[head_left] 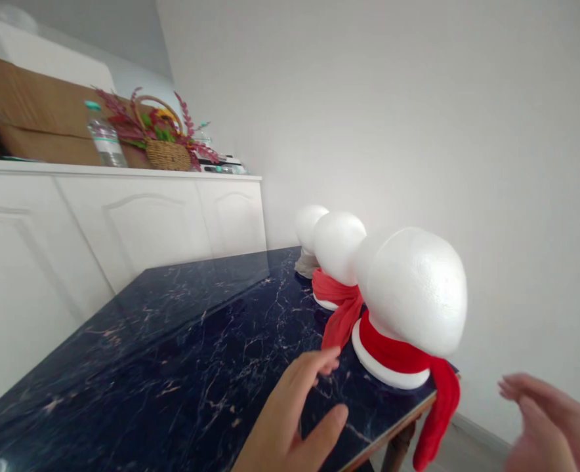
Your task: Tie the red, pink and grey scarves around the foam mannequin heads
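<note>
A white foam mannequin head (418,288) stands upright near the table's right edge. A bright red scarf (393,351) is wrapped round its neck, and one end (437,413) hangs over the edge. My left hand (294,413) is in front of this head and apart from it, empty, with thumb and fingers spread. Off the table to the right, my right hand (546,419) is raised, slightly blurred, fingers curved and apart from the thumb, holding nothing. Behind stands a second foam head (339,246) with a coral-red scarf (342,314) trailing onto the table.
A third foam head (310,226) with grey cloth (306,263) stands farthest back. The dark blue marbled table (196,367) spreads left. White cabinets (152,216) bear a cardboard box (44,111), a bottle (105,137) and a flower basket (168,154). A wall rises behind.
</note>
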`<state>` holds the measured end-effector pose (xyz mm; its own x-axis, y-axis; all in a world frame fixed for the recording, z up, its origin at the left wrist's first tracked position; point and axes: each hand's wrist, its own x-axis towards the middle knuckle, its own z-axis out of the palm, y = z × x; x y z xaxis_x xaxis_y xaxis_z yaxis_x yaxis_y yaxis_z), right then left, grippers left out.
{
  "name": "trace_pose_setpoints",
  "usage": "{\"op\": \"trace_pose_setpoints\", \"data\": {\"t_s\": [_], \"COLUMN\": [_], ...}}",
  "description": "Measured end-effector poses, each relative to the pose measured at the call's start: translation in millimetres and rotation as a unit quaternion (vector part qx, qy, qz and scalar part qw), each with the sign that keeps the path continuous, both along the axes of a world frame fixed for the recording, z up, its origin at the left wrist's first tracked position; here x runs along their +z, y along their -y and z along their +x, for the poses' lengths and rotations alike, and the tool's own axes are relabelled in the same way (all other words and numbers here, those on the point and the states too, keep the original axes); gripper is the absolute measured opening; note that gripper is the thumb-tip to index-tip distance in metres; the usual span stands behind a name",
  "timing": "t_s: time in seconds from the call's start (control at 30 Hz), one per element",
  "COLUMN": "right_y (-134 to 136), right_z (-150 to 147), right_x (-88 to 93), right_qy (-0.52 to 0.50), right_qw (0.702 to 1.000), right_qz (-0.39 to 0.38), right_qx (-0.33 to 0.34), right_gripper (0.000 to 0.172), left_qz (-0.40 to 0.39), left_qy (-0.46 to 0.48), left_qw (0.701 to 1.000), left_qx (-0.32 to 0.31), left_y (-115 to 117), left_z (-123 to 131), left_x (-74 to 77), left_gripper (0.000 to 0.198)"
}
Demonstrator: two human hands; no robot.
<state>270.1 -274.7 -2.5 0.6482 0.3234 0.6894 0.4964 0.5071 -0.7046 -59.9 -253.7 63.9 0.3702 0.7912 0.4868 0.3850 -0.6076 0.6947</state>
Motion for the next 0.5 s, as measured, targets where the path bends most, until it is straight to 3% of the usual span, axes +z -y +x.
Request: {"op": "trace_pose_setpoints", "data": {"t_s": [0.1,0.27,0.37,0.5], "right_y": [-37.0,-82.2,-86.2,-77.2], "right_z": [8.4,17.5,12.8,-1.7], "right_x": [27.3,43.5,42.8,47.8], "right_qy": [-0.176,-0.207,-0.179,-0.146], "right_qw": [0.974,0.929,0.912,0.898], "right_qz": [0.030,-0.077,-0.109,-0.130], "right_qx": [0.139,0.298,0.353,0.395], "right_gripper": [0.032,0.050,0.052,0.049], "left_qz": [-0.087,-0.132,-0.124,-0.141], "left_qy": [0.130,0.259,0.281,0.294], "left_qw": [0.986,0.950,0.934,0.921], "left_qx": [-0.052,-0.116,-0.185,-0.212], "left_y": [-36.5,-93.6,-106.2,-102.3], "left_z": [45.5,98.3,114.3,120.9], "left_x": [0.4,-10.1,-13.9,-16.0], "left_gripper": [0.077,0.098,0.103,0.106]}}
